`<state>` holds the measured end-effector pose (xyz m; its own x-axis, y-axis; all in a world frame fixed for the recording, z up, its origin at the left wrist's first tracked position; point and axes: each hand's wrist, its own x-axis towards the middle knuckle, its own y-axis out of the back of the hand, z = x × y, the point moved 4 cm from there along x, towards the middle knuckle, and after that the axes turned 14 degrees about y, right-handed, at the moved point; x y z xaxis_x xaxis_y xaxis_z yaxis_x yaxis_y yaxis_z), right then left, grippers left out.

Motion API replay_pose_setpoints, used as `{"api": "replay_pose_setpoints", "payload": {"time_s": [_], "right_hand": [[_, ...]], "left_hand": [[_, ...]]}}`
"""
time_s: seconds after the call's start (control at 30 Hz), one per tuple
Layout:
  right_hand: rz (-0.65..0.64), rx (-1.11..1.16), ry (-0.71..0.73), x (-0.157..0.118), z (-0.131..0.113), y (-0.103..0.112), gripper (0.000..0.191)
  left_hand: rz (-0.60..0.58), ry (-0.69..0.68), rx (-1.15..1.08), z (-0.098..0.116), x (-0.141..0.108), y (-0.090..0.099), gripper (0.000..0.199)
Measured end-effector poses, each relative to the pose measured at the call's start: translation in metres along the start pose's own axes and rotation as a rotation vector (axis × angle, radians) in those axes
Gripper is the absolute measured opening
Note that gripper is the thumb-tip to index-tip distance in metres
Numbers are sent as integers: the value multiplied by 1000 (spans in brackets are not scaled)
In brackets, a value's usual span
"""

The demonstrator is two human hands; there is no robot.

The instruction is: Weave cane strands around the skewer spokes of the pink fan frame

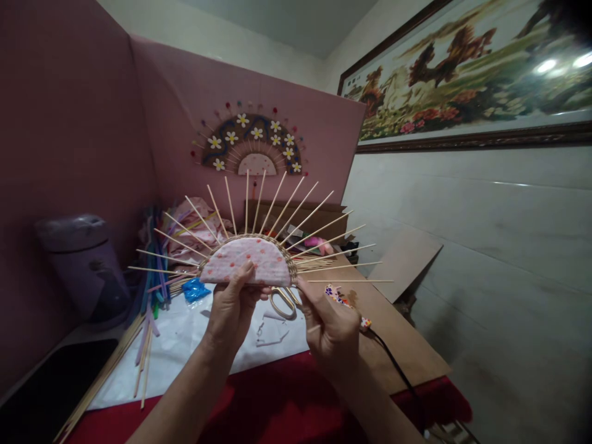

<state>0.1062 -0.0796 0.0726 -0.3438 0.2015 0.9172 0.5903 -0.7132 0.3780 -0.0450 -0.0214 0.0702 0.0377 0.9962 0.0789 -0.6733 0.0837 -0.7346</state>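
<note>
A pink half-round cloth-covered piece with red spots (266, 262) is held up above the table, its curved edge bordered by a woven band with several thin sticks fanning outward. My left hand (235, 302) grips it at the flat lower edge, thumb on the front and fingers behind. At its lower right corner, my right hand (330, 324) is closed, thumb and fingers pinched by the end of the woven band. What exactly the right fingertips hold is too small to tell. Gold-handled scissors (283, 303) lie on the white sheet behind the hands.
White sheet (176, 354) and brown board (407, 345) cover the table. Blue packet (195, 290), loose sticks (106, 373) and a lidded bin (90, 271) are at left. A patterned tool with a black cord (340, 296) lies right. A flowered fan (252, 139) hangs on the pink panel.
</note>
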Motion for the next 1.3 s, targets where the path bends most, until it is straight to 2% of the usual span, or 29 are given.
{"api": "replay_pose_setpoints", "payload": {"time_s": [0.07,0.1,0.17,0.23,0.27,0.33,0.47,0.73,1.13,1.3], "right_hand": [[136,97,-33,-4,-5,6,22],[193,164,-110,-7,-5,7,15],[268,357,-386,-14,-2,2,1],[303,594,-667,-19,0,-9,9],[321,699,-755,-18,0,-14,13],[372,836,-831,-13,0,-22,19],[461,891,-897,-3,3,-28,21],[559,919,-1000,-5,1,-35,22],[697,796,-972,0,0,-34,22],[685,851,-999,-1,-4,-34,23]], "left_hand": [[-33,7,-27,0,0,0,11],[-46,12,-37,0,0,0,10],[-65,17,-53,0,1,1,9],[-73,23,-59,-1,1,2,8],[-75,28,-55,-1,0,1,7],[-75,29,-42,-2,0,0,7],[-61,22,-2,-3,-2,-2,8],[-60,35,20,-3,-4,-2,12],[-50,37,7,-3,-4,-3,12],[-71,41,-8,-3,-5,-4,10]]}}
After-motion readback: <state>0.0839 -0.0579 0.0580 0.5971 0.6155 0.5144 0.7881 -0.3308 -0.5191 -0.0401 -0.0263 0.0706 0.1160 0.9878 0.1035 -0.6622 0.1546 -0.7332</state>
